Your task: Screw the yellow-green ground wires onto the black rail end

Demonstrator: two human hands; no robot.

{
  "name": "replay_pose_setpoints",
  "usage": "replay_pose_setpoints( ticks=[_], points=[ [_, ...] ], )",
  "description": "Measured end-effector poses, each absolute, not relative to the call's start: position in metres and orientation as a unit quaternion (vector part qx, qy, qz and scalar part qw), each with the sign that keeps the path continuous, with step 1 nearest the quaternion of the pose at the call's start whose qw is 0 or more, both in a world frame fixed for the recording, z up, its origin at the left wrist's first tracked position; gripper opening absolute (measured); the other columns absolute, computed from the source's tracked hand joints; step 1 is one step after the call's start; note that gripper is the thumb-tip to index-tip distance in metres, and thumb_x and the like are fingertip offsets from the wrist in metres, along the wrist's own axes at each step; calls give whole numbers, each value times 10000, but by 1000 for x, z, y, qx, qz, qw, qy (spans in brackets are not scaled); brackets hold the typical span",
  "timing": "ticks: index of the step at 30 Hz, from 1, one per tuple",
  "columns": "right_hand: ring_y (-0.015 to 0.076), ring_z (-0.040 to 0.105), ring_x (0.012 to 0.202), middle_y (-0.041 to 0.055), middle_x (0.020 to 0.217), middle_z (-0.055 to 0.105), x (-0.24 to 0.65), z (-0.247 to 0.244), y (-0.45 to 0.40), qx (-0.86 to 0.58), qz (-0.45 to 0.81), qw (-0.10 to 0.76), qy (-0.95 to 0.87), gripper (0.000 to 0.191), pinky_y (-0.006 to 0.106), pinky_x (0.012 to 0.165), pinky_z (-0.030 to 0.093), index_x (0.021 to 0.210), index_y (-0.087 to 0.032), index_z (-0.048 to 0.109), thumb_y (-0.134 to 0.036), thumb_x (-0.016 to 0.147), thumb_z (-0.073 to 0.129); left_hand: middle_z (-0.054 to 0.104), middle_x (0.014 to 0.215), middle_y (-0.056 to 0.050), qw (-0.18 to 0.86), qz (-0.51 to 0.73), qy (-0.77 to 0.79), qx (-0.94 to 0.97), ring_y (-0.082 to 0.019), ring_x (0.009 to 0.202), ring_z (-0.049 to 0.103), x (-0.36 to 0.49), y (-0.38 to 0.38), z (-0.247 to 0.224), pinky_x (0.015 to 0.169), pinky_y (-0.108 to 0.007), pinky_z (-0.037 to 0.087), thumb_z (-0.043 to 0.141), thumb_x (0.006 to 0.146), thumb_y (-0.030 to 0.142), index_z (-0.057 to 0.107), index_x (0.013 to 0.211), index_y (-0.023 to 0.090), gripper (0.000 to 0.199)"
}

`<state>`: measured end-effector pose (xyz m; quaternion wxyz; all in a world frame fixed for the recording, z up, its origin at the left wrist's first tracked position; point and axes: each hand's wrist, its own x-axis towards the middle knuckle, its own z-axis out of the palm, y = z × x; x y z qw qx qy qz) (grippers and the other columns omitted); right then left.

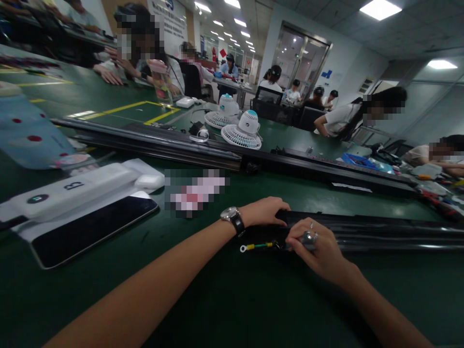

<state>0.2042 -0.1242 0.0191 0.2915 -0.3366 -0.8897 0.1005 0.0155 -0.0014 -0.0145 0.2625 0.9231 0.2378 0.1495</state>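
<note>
Green counter (253,304), office bg w/ people at desks. Black bar (391,232) lies on counter, mostly to R of both hands, running off R edge of view; far end cut off. L hand (264,210), watch (232,215) on wrist, curled over bar's L end, gripping it. R hand (315,246) just beside, nearer viewer, fingers curled closed at same end; can't tell what's pinched. Silver bit (309,237) at those fingers, ring or tool unclear. Green/yellow wire (261,245) w/ ring tip sticks out L of R hand, below L wrist; its root hidden by fingers. 2nd bar (155,142) beyond. Pink item (197,191) pixelated, unidentifiable. Phone (96,229) far L, screen dark. Both forearms cut off at bottom.
</note>
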Motion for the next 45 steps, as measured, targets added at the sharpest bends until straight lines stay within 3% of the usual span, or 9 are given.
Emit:
replay_pose_setpoints(
  ticks=[5,11,45],
  points=[
    [180,635,744,38,806,681,212,18,-122,-324,33,330,-886,83,358,708,502,905,-213,595,-138,927,568,617,1053,-52,266,142,243,922,-209,970,596,15,-3,-12,837,-287,428,717,828,330,642,1155,219,353],
    [171,643,771,30,850,710,207,23,-126,-264,70,303,-913,81,350,720,513,945,-224,599,-150,912,595,618,1059,-53,273,146,233,922,-206,970,588,14,-2,-11,828,-283,428,713,838,359,636,1150,214,352],
    [168,632,837,19,848,698,218,24,-119,-258,87,262,-926,66,351,796,472,943,-202,601,-141,918,607,611,1067,-48,264,138,237,924,-189,961,583,13,-2,-12,818,-269,419,704,846,330,628,1147,211,333]
  ],
)
